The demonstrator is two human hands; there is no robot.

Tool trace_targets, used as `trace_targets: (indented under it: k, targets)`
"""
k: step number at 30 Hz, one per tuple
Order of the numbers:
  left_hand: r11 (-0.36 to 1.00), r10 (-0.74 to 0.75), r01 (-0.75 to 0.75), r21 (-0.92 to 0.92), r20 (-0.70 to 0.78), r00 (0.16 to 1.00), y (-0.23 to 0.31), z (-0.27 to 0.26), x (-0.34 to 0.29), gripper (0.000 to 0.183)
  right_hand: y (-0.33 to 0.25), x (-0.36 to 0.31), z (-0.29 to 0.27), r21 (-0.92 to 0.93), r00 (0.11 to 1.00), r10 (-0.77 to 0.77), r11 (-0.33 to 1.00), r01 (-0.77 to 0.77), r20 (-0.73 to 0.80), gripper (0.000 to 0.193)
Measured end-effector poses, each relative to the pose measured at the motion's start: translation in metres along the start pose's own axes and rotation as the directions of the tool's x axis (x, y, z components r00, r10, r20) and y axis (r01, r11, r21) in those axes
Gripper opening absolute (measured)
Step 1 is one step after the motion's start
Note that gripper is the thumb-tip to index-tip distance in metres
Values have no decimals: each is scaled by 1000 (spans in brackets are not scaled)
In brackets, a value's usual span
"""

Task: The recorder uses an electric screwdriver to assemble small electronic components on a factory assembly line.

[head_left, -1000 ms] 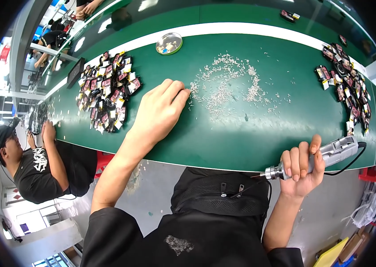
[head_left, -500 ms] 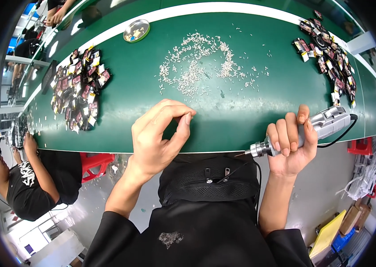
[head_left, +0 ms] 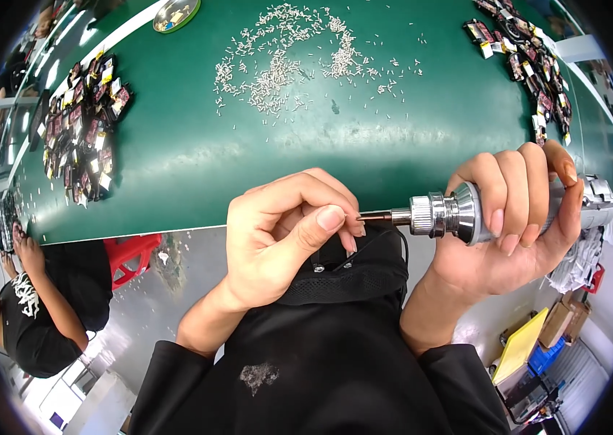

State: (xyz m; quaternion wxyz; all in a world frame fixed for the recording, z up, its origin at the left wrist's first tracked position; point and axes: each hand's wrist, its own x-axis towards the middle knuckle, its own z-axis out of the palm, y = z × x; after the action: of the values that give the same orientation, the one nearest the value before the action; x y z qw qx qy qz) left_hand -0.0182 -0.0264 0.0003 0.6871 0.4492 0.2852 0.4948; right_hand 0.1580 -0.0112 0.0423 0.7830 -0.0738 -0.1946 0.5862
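Note:
My right hand (head_left: 498,268) is wrapped around a silver-grey electric screwdriver (head_left: 440,214), held level in front of my body with its bit (head_left: 377,217) pointing left. My left hand (head_left: 270,243) is closed in a pinch, thumb against forefinger, right at the tip of that bit. Anything between those fingertips is too small or too hidden to make out. Beyond my hands, many tiny pale pieces that look like small screws (head_left: 274,76) lie scattered on the green table (head_left: 176,167).
Small black devices with white and yellow tabs are heaped at the left (head_left: 81,134) and the far right (head_left: 538,76). A round dish (head_left: 176,14) stands at the back. Another person (head_left: 45,304) sits at the left beside a red stool (head_left: 131,259).
The screwdriver has come up and closer to my left hand, and its bit tip now meets the pinched fingers. My view has tilted downward and shifted right.

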Motion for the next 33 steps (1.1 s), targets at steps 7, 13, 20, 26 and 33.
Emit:
trace_targets:
  k: [7,13,20,26,33]
  targets:
    - [1000,16,-17,-13,-6,1000,-7,6,0,22,6,2,-4,-16,1000,12,1000,-11,16,13]
    - [1000,-6,6,7,10,1000,-7,4,-1,14,5,-3,-6,-27,1000,7,1000,-6,23,14]
    - [866,147,-142,480,28,989,-7,5,3,4,3,-5,-6,-182,992,-1,983,25,126,13]
    - [823,137,-152,548,69,988,-6,7,14,3,0,4,-15,-156,997,-4,988,15,73,14]
    - [451,377,-261,854,83,922,32,-21,43,12,-3,3,-19,-133,984,-101,988,82,-145,15]
